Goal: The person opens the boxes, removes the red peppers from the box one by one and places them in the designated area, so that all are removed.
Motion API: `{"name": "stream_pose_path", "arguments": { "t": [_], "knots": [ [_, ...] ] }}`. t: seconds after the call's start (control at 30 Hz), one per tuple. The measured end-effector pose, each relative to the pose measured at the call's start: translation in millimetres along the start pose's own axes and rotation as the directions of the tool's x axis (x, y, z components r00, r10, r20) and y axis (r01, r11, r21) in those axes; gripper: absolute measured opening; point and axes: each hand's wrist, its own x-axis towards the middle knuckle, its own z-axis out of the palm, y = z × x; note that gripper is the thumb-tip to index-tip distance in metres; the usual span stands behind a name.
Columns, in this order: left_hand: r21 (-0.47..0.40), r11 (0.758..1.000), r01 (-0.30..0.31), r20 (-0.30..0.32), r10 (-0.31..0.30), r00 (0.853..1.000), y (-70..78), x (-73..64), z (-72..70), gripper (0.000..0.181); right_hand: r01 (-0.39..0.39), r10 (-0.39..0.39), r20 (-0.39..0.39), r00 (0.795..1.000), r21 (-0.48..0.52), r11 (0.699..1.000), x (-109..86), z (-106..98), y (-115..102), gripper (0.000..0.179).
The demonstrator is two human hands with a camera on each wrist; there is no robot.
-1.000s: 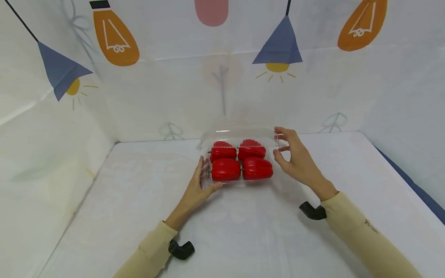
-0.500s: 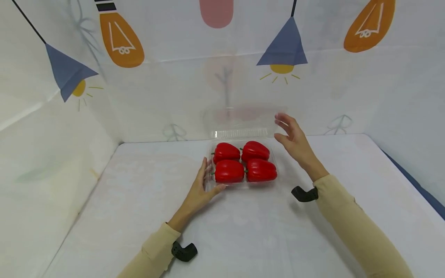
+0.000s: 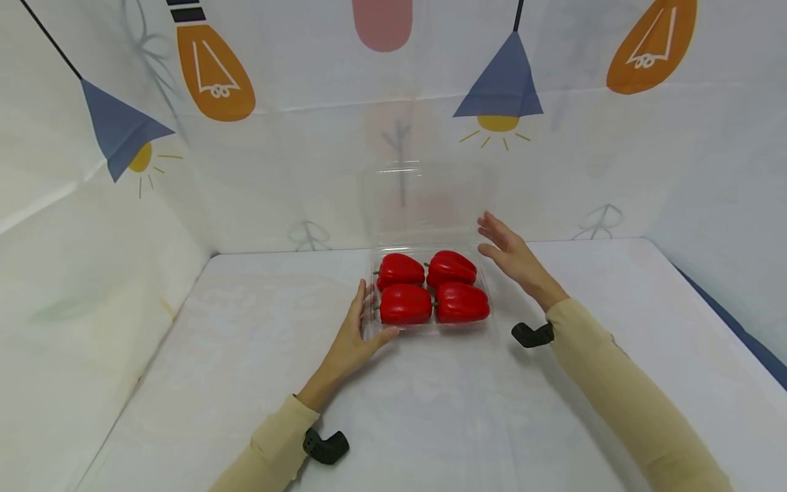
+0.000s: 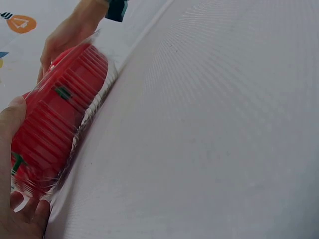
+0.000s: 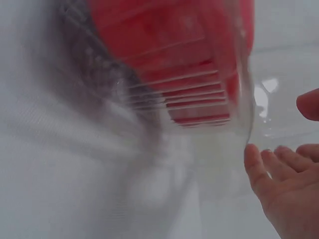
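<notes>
A clear plastic clamshell box (image 3: 433, 329) lies on the white table with its lid (image 3: 430, 195) tilted up at the back. Several red bell peppers (image 3: 406, 303) sit inside in two rows. My left hand (image 3: 350, 342) holds the box's front left corner, thumb on the front side and fingers along the left side. In the left wrist view that thumb (image 4: 15, 112) presses near the peppers (image 4: 55, 114). My right hand (image 3: 513, 256) is raised beside the lid's right edge, fingers extended. The right wrist view shows its fingertips (image 5: 253, 152) close to the clear edge; contact is unclear.
The white table (image 3: 418, 410) reaches back to a cloth wall (image 3: 258, 178) printed with lamps and bulbs, close behind the lid. A black curved piece is fixed at each sleeve cuff.
The lid has swung up and back from low over the peppers to standing nearly upright. My right hand rose with it, then shifted slightly left. My left hand stays at the box corner.
</notes>
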Motion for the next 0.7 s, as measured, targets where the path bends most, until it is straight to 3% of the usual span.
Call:
{"name": "stream_pose_path", "arguments": {
  "t": [0.43, 0.7],
  "knots": [
    [0.003, 1.000, 0.000, 0.004, 0.000, 1.000, -1.2, 0.7, 0.1, 0.099, -0.072, 0.074, 0.038, 0.997, -0.055, 0.996, -1.2, 1, 15, 0.066],
    [0.005, 1.000, -0.012, 0.005, 0.012, 1.000, -3.0, 0.5, 0.6, 0.099, 0.002, -0.005, -0.023, 1.000, -0.165, 0.986, -12.4, 9, 18, 0.059]
  ]
}}
